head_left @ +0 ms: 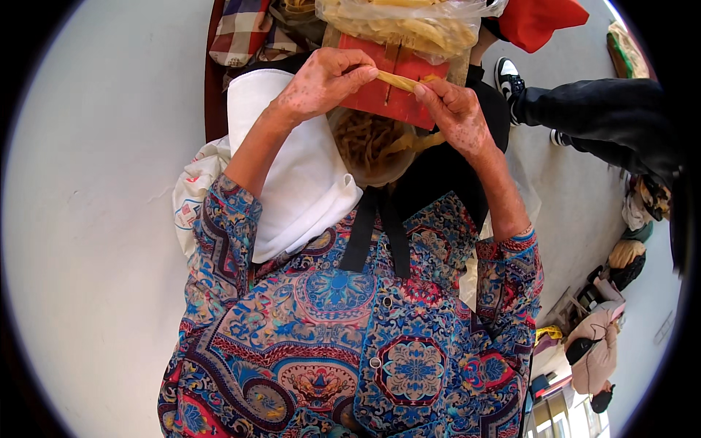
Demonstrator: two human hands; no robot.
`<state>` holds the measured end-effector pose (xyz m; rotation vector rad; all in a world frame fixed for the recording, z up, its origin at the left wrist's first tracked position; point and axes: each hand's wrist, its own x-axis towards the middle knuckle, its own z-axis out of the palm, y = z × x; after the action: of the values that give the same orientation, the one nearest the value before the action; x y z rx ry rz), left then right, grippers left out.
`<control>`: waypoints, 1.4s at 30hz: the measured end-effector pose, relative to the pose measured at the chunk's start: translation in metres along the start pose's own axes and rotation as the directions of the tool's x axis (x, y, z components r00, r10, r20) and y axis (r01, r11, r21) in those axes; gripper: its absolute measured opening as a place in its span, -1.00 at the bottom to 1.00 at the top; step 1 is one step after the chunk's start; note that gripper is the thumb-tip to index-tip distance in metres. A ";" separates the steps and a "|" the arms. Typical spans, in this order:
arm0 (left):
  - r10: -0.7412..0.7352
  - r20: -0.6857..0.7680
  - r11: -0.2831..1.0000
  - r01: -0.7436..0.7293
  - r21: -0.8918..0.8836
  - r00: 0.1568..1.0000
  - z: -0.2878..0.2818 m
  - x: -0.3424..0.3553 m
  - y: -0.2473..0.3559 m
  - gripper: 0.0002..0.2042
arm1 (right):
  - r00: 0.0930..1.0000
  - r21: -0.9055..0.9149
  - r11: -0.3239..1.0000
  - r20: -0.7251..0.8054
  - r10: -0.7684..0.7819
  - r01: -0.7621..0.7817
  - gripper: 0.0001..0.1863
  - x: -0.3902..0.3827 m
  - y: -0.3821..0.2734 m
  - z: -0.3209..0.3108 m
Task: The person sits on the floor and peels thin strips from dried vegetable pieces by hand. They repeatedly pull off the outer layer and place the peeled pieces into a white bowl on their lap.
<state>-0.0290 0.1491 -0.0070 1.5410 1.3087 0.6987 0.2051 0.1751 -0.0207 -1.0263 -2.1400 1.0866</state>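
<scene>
A pale yellow strip, rolled or folded and husk-like (396, 80), is stretched between my two hands. My left hand (321, 82) pinches its left end between thumb and fingers. At the other end my right hand (458, 117) grips it, its thumb along the strip. Another pale piece (429, 141) shows below my right hand; whether I hold it cannot be made out. Under the strip is a red board (409, 111) with a dark slot. Nearer to me sits a round bowl (383, 179) filled with brownish, curled strips.
Beyond the board lies a clear plastic bag (409, 33) full of pale yellow strips. A white cloth (285, 168) covers my left leg. Checked fabric (239, 31) is at the far left. A person in dark trousers (584, 109) stands at the right; another person (593, 350) is farther off.
</scene>
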 end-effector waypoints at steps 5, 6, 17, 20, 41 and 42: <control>0.015 -0.030 0.999 -0.014 0.033 0.999 0.004 0.008 -0.006 -0.74 | 0.999 0.012 0.999 -0.011 0.043 -0.043 -0.73 0.003 0.013 0.001; 0.017 -0.038 0.999 -0.015 0.037 0.999 0.006 0.009 -0.009 -0.74 | 0.996 0.004 0.996 0.010 0.085 -0.085 -0.73 0.003 0.015 0.000; -0.149 -0.059 0.982 0.155 0.111 0.987 0.010 -0.033 -0.027 -0.72 | 0.989 -0.029 0.991 0.057 0.135 -0.133 -0.75 -0.027 -0.001 0.012; -0.177 0.021 0.971 0.171 0.165 0.984 0.019 -0.050 -0.024 -0.73 | 0.986 0.087 0.983 0.054 0.155 -0.160 -0.80 -0.049 -0.012 0.024; 0.191 0.156 0.980 -0.179 -0.085 0.969 0.046 -0.147 0.007 -0.88 | 0.948 0.203 0.977 0.319 0.000 -0.068 -0.81 -0.111 -0.073 0.066; 0.195 0.149 0.980 -0.187 -0.063 0.969 0.037 -0.147 0.007 -0.90 | 0.950 0.188 0.981 0.312 -0.019 -0.042 -0.80 -0.107 -0.074 0.068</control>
<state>-0.0322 -0.0014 0.0083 1.6618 1.0307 0.7103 0.1891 0.0298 -0.0074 -0.8205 -2.2136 1.5165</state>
